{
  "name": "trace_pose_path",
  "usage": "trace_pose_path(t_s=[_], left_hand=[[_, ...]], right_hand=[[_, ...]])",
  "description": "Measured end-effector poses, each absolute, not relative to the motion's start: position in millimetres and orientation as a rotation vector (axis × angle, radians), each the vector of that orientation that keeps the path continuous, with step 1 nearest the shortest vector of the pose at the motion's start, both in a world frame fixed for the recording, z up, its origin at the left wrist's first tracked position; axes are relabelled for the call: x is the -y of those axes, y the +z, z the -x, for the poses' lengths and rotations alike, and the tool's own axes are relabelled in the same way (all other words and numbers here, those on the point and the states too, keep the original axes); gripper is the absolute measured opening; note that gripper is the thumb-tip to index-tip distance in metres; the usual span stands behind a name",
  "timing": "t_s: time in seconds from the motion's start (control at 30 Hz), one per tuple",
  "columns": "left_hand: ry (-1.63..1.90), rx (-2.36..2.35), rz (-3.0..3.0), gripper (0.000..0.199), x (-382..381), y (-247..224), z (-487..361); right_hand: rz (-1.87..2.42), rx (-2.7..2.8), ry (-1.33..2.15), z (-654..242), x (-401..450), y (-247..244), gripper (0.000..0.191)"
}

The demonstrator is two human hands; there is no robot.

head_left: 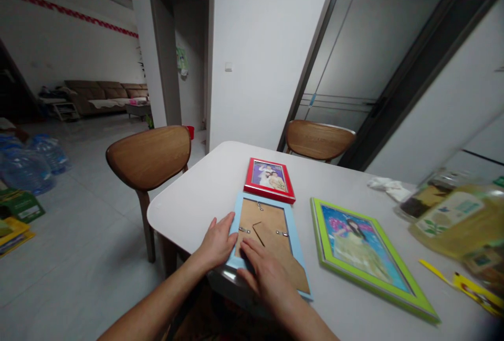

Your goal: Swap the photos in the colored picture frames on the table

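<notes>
A light blue picture frame (298,246) lies face down at the table's near edge. Its brown backing board (268,220) shows metal clips and a cut stand flap. My left hand (216,241) rests at the frame's left side, fingers stretched along the edge and thumb on the border. On the lower part of the backing lies my right hand (268,278), with its fingers extended and the thumb near the frame's lower edge. Just beyond the blue frame is a red picture frame (270,178), photo up. A green picture frame (362,252) lies to the right, also photo up.
On the white table (192,194), the right side holds a large bottle of yellow liquid (452,220), a jar (425,194), white tissue (389,189) and a yellow packet (478,291). Wooden chairs stand at the left (151,155) and far side. Water bottles (27,162) stand on the floor.
</notes>
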State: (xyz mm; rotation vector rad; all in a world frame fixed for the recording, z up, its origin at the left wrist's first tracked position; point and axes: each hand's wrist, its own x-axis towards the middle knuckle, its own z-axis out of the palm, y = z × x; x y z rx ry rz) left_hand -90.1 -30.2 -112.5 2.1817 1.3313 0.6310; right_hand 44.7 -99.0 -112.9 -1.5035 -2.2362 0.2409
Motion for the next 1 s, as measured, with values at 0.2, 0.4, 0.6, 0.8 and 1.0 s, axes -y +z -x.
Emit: trace_pose_path(t_s=[0.2,0.4,0.6,0.8,1.0], left_hand=[[0.623,-1.312,-2.276,0.061,35,-112,83],[0.635,-1.288,-2.278,0.061,33,-117,81],[0.651,-1.291,-2.290,0.063,32,-115,82],[0.700,-1.285,-2.272,0.062,32,-113,83],[0.761,-1.252,-2.208,0.063,29,-116,84]], right_hand=[[1.707,2.179,0.179,-91,88,-102,0.040],[2.002,2.012,0.077,-134,66,-101,0.032],[2.034,1.943,-0.023,-133,54,-106,0.028],[2.011,1.910,-0.046,-133,50,-109,0.029],[1.741,2.043,-0.025,-126,70,-108,0.030]])
